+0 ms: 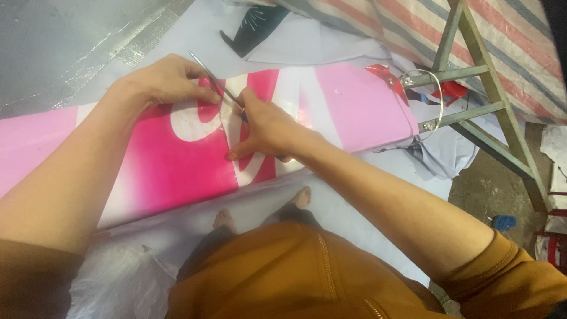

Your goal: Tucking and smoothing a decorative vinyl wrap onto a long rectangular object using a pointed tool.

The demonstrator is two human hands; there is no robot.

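We see the pink and white banner strip (177, 159) lying as a long band across the middle of the view, from the left edge to a metal frame (472, 88) on the right, where its far end sits beside a thin wire hoop (434, 100) and some red plastic scraps (384, 74). Both of our hands meet at the strip's upper middle. Our left hand (168, 80) rests on the top edge of the strip, fingers pinched together on the upper part of a slim metal tool (215, 80), which slants from upper left down to lower right. Our right hand (266, 127) lies flat-knuckled on the pink and white print just below, fingers closed around the lower end of the same tool, thumb spread down toward the strip's near edge; the tool's tip is hidden under this hand, so we cannot tell what it touches. The strip's near edge runs just above our bare feet (263, 210), with pale sheeting (354, 212) spread beneath and beyond it. To the left, the strip runs on open under our left forearm. Above it we see grey floor (65, 47), well apart from the hands. On the right, the frame's slanting bars and a striped tarp (508, 41) crowd the strip's end, leaving less room there.
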